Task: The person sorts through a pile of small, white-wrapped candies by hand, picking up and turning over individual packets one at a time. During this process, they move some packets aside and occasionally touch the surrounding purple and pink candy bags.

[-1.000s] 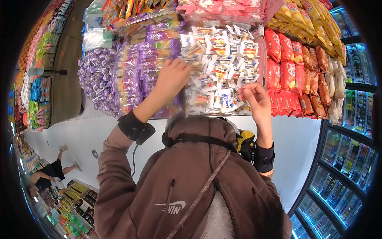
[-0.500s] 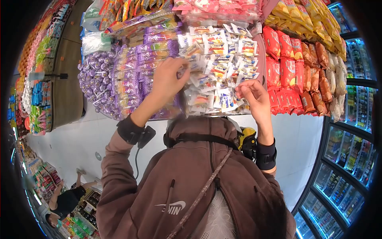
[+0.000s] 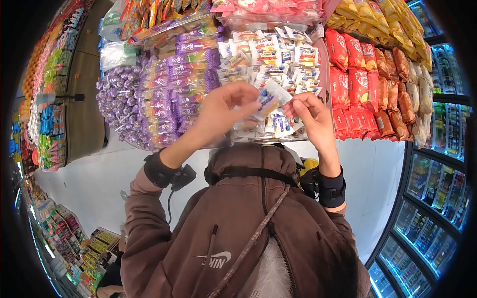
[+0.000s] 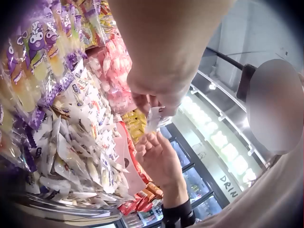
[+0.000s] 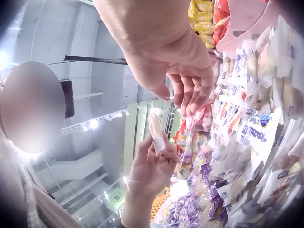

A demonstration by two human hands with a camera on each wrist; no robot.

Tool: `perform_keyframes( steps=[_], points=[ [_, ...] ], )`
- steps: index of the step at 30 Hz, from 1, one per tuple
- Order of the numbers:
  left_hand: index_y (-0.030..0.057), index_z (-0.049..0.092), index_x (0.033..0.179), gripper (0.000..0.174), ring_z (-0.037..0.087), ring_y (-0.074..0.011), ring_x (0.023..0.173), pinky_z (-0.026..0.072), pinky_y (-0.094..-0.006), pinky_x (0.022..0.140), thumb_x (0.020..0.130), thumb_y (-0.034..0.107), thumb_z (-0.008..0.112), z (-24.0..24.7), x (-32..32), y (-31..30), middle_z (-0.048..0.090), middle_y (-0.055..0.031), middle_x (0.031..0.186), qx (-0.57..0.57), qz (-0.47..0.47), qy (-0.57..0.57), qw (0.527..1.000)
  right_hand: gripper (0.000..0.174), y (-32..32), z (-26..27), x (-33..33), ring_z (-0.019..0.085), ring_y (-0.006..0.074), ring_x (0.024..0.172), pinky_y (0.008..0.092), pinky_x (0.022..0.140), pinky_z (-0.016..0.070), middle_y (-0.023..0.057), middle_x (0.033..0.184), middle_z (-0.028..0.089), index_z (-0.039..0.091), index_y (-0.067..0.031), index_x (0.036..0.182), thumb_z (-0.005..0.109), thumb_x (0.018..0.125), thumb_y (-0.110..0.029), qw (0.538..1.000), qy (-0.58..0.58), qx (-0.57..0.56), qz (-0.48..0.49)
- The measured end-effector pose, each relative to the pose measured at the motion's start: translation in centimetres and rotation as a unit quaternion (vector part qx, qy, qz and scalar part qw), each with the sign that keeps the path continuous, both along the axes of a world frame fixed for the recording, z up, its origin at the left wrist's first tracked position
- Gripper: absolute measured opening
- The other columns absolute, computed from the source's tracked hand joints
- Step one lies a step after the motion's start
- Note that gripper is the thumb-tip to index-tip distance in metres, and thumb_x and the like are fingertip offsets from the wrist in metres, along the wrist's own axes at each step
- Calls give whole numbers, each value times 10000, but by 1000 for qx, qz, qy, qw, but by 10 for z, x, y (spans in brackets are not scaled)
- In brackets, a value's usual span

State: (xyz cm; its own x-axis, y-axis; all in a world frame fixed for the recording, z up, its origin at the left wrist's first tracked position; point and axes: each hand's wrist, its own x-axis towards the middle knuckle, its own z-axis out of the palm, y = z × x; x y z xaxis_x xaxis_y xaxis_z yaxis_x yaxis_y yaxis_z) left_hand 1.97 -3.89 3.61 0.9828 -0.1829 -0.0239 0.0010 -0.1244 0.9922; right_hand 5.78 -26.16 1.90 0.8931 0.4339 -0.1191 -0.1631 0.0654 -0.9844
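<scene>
- Landmark: pile of small white printed plastic packets (image 3: 264, 48).
- Change: one small white-and-blue flat plastic packet (image 3: 271, 101) is now plainly shown raised above the pile's near part, between the hands; half a second ago no packet was clearly visible there. Judged: work is now on that single packet, not on the pile.
- Left hand (image 3: 223, 109): brought in from the pile's left edge to over its near part; packet pinched between thumb and fingers.
- Right hand (image 3: 318, 119): held over the pile's near right corner, fingers loosely bent, nothing seen gripped. Fingertips are just beside the packet's free end; contact cannot be told.
- Left of pile: clear sachets with purple printing (image 3: 194, 64); beyond them, round purple-wrapped sweets (image 3: 119, 92).
- Right of pile: upright pink panel (image 5: 244, 23), then glossy red packets (image 3: 360, 82).
- Behind pile: pink bagged sweets (image 3: 268, 6).
- In the way: pile's near part is partly covered by hands and packet; its right side is walled off by the panel. Nothing is seen lodged between the hands except the packet.
</scene>
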Motion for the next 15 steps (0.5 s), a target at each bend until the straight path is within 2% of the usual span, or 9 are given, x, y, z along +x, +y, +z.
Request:
perform_keyframes(
  steps=[2,4,5,8,9,12,15],
  points=[
    [8,579,991,249,603,-157,848,475,-282,767,760,46,661,1,0,-1,619,-74,980,117,-41,-213,969,178,1,7,0,544,73,752,213,684,436,21,835,607,567,-4,1031,516,907,-121,998,-3,-1,62],
    [12,569,980,302,616,-228,860,493,-321,759,699,10,679,3,2,0,611,-96,988,215,-108,-445,862,209,2,16,-1,535,68,749,213,684,433,12,838,605,565,-5,1072,510,909,-124,994,0,6,111],
    [44,584,922,302,611,-285,889,502,-358,744,640,16,689,0,2,2,598,-73,955,204,-119,-486,841,223,2,20,-1,532,65,749,214,686,433,8,842,605,563,-6,1089,507,909,-125,991,5,13,132],
    [92,603,878,258,601,-258,915,489,-375,756,645,33,696,4,-2,-1,585,-26,947,263,-80,-609,744,229,2,26,-4,529,56,749,216,693,429,9,857,609,552,-9,1097,537,873,-58,988,46,40,145],
    [148,589,874,222,578,-175,947,492,-333,756,678,98,680,5,-6,-1,557,24,926,299,-43,-628,717,236,2,28,-6,530,54,747,215,692,428,10,856,609,549,-10,1095,548,861,-38,987,56,51,143],
    [186,595,885,231,574,-154,910,455,-314,757,680,131,685,1,-11,0,544,48,910,315,0,-645,697,267,3,35,-9,533,49,746,212,669,424,14,840,609,541,-17,1070,591,811,23,985,76,63,140],
    [201,632,876,260,551,-161,917,400,-349,831,653,94,713,0,-15,2,523,46,919,313,-6,-640,702,240,5,34,-13,533,49,740,212,655,423,8,824,604,544,-17,1037,598,807,25,985,81,64,135]
  ],
)
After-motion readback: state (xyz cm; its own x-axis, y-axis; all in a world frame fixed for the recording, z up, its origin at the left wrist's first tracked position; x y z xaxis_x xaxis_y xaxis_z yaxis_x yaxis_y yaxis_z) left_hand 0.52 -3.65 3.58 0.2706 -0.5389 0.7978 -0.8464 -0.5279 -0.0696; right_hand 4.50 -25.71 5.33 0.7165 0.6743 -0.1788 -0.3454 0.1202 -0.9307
